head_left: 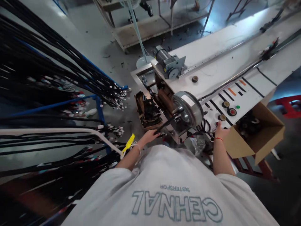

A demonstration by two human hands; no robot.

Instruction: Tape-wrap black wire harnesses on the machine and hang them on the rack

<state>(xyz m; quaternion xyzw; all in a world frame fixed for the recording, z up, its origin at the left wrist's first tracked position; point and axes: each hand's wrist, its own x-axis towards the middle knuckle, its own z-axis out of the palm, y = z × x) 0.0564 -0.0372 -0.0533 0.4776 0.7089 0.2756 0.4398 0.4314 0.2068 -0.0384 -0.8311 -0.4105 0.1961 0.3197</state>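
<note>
My left hand [150,136] is closed round the end of a black cable [166,123] beside the metal end of the work table. That cable runs up toward a large reel of clear tape [188,108] on a spindle. My right hand [221,131] is at the table's near edge, its thumb up by a small tape roll [221,117]; its fingers are partly hidden below. Looped black cable [205,126] lies between the reel and my right hand. More small rolls [225,104] and black and orange strips [231,91] lie on the white tabletop.
Bundles of black cables [94,75] hang from a blue rack [100,110] on the left. An open cardboard box [270,135] stands at the right. A motor [162,55] sits at the table's far corner, near a dark bin [141,117].
</note>
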